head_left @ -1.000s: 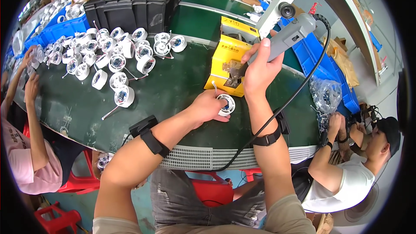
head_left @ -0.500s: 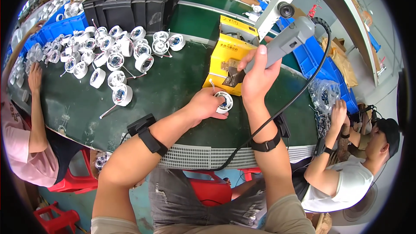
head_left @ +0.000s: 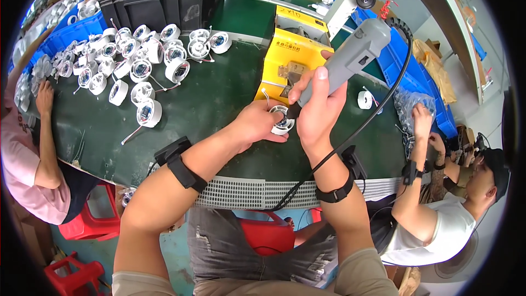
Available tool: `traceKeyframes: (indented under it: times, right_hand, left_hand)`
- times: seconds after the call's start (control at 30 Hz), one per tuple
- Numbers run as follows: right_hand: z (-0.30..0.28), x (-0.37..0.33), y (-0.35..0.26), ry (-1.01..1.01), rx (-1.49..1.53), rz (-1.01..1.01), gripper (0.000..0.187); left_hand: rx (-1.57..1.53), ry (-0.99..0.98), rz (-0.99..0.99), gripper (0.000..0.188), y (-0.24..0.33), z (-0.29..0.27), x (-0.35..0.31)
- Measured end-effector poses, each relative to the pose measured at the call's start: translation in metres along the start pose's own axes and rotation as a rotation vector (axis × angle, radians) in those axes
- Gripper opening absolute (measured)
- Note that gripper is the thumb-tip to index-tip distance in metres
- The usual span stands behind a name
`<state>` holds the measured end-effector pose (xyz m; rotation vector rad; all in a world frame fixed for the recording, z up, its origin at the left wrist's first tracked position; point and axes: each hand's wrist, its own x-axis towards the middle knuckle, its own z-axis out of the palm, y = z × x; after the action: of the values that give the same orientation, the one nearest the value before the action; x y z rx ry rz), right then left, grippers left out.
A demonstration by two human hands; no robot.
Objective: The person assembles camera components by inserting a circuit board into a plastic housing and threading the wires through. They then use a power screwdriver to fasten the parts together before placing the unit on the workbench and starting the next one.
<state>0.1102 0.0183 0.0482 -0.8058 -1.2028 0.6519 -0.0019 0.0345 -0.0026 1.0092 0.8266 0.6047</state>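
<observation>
My left hand (head_left: pixel 256 124) is closed on a round white plastic housing (head_left: pixel 282 120), whose inside shows a small blue circuit board. It rests low over the table, thumb at the rim. A grey corded electric screwdriver (head_left: pixel 350 60) is gripped in my right hand (head_left: pixel 320 109), tilted down to the left. Its dark tip end reaches the housing's open face; the exact contact point is too small to make out. Just beyond both hands stands a yellow screw feeder (head_left: pixel 293 49) with a metal pick-up bracket on its front.
Many white housings with wires (head_left: pixel 139 68) cover the left of the green table (head_left: pixel 203 115). Behind them is a black bin (head_left: pixel 164 8) of white parts. One housing (head_left: pixel 364 99) lies at right. The black cord (head_left: pixel 378 115) crosses my right forearm. Co-workers sit on both sides.
My right hand has brought the screwdriver from the feeder's front down and toward me, to the housing in my left hand. A white housing now shows on the table at right.
</observation>
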Motion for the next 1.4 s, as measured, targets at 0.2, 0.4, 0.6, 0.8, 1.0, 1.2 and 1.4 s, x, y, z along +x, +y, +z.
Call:
traceKeyframes:
  times: [0.2, 0.4, 0.6, 0.8, 1.0, 1.2, 1.4]
  right_hand:
    - [0.000, -0.002, 0.000, -0.008, -0.007, 0.007, 0.038]
    - [-0.002, -0.004, 0.008, -0.050, 0.021, 0.009, 0.039]
    - [-0.003, -0.002, 0.014, -0.139, 0.050, -0.012, 0.042]
    - [-0.014, 0.004, 0.013, -0.272, 0.200, -0.025, 0.053]
    - [-0.065, -0.032, -0.046, 0.072, -0.052, -0.180, 0.041]
    - [-0.098, -0.152, -0.182, 0.043, 0.368, -0.391, 0.032]
    - [-0.093, -0.205, -0.228, -0.355, 0.795, -0.479, 0.008]
  left_hand:
    - [0.014, -0.006, -0.001, 0.026, 0.001, 0.002, -0.003]
    - [-0.028, 0.013, 0.009, 0.025, -0.002, 0.004, -0.003]
    - [-0.002, 0.087, 0.050, 0.025, 0.003, 0.006, -0.004]
    - [0.174, 0.011, 0.105, 0.028, 0.009, -0.006, 0.000]
    - [0.856, 0.640, 0.215, 0.040, 0.043, -0.075, -0.058]
    - [1.285, 1.209, 0.520, 0.065, 0.002, -0.092, -0.089]
    - [1.393, 1.137, 0.795, 0.043, -0.057, -0.039, -0.103]
